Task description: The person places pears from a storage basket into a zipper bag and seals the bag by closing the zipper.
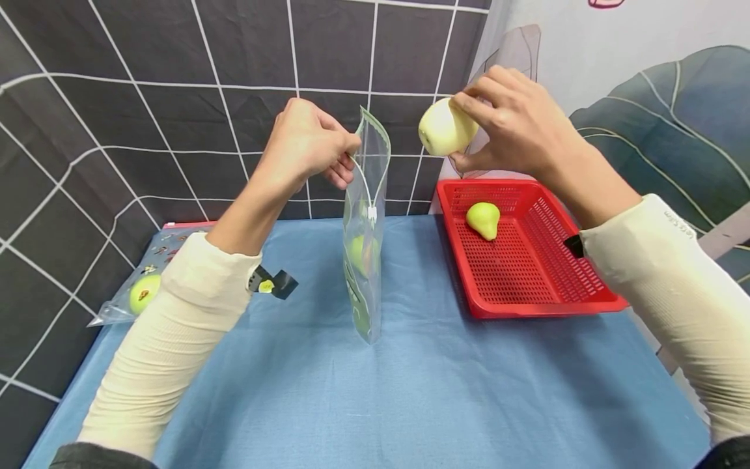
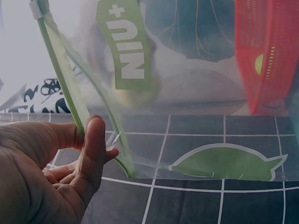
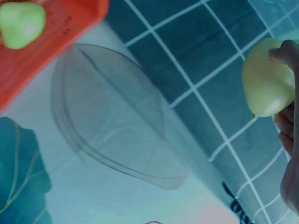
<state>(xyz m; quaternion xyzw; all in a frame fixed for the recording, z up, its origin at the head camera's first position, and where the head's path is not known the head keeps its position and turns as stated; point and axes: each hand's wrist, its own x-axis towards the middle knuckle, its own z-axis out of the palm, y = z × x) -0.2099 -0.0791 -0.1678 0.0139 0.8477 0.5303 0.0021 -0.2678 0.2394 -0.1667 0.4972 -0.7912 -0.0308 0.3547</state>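
My left hand [image 1: 310, 140] pinches the top edge of a clear zip bag [image 1: 364, 286] with green trim, near its opening. The bag hangs upright above the blue cloth, its mouth parted and a white slider on the zip line. A yellow-green fruit [image 1: 359, 251] shows through its side. In the left wrist view, the left hand [image 2: 70, 163] has thumb and fingers on the green-edged rim. To the right of the bag mouth, my right hand [image 1: 518, 124] grips a pale yellow-green rounded fruit [image 1: 445, 129]; a small dark tip shows on the fruit [image 3: 266, 81] in the right wrist view.
A red perforated basket [image 1: 459, 267] stands on the blue cloth [image 1: 363, 404] at the right, with a yellow-green pear [image 1: 484, 220] inside. Another clear bag [image 1: 117, 312] with a red top edge lies at the far left, holding a green fruit [image 1: 143, 293]. A dark tiled-pattern backdrop [image 1: 246, 52] rises behind.
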